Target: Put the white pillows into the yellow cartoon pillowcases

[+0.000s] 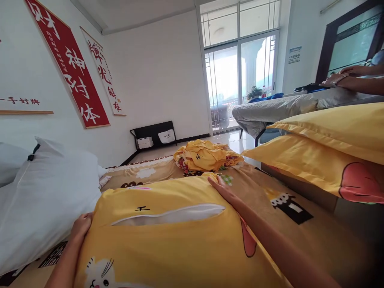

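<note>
A pillow in a yellow pillowcase (168, 248) lies in front of me, printed with a white cartoon animal and a carrot shape. Across its upper part a long slit gapes, and the white pillow (177, 214) shows inside. My left hand (81, 225) is closed on the case's left edge, its fingertips partly hidden. At the far right corner, my right hand (218, 185) grips the fabric, with the forearm lying along the right side. Just beyond the pillow sits a heap of crumpled yellow pillowcases (204, 156).
Uncased white pillows (51, 192) are piled at the left. Stacked yellow-cased pillows (324, 148) stand at the right. A brown patterned blanket (255, 192) covers the surface beneath. Behind, another person's hands (336, 78) rest over a plastic-covered table (276, 108).
</note>
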The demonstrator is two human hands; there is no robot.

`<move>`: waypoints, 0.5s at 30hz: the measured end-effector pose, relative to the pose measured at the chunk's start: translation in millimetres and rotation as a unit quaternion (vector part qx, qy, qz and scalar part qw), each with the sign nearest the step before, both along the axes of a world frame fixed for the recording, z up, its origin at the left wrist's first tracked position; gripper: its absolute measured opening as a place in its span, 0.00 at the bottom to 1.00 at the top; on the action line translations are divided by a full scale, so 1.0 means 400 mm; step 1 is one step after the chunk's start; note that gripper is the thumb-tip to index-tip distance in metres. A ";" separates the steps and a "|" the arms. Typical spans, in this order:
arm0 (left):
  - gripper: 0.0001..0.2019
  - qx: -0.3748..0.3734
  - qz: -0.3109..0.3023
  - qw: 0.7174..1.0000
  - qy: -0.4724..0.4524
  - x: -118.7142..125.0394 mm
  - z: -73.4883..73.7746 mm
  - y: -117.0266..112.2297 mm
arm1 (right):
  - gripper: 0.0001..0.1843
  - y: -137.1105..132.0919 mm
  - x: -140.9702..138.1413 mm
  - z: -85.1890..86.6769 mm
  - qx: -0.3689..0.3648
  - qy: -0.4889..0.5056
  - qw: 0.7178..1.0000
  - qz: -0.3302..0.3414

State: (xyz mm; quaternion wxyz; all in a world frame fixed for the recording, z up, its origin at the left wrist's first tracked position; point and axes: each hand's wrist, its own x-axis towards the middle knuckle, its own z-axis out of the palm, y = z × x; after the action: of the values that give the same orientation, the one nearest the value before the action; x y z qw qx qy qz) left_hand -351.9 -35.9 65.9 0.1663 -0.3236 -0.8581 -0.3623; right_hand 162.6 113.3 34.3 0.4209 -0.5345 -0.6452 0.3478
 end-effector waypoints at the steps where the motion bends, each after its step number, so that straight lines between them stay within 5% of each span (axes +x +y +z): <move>1: 0.08 -0.014 -0.006 1.000 -0.004 0.026 0.003 0.019 | 0.37 0.006 0.013 -0.026 -0.024 0.015 0.999 0.037; 3: 0.13 -0.027 -0.067 0.997 0.008 0.122 0.020 0.044 | 0.45 0.024 0.045 -0.064 -0.073 0.030 0.992 0.103; 5: 0.19 -0.042 -0.257 0.964 0.061 0.273 0.039 0.048 | 0.46 0.042 0.068 -0.079 -0.097 0.009 0.985 0.143; 7: 0.20 -0.116 -0.489 0.857 0.117 0.448 0.051 0.037 | 0.41 0.047 0.071 -0.071 -0.092 -0.080 0.982 0.143; 9: 0.21 -0.166 -0.617 0.752 0.160 0.607 0.051 0.029 | 0.31 0.030 0.054 -0.046 -0.033 -0.221 0.972 0.075; 12: 0.21 -0.187 -0.684 0.686 0.162 0.751 0.026 0.044 | 0.20 -0.031 0.017 -0.006 0.142 -0.345 0.928 0.027; 15: 0.18 -0.195 -0.697 0.675 0.146 0.790 -0.013 0.075 | 0.19 -0.086 -0.012 0.013 0.207 -0.382 0.893 0.115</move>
State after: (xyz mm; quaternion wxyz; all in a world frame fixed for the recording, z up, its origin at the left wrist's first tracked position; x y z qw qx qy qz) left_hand -35.8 -5.8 60.9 -0.0779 -0.9017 -0.3997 -0.1455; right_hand 157.9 78.8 39.3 0.2000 -0.4494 -0.8704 0.0216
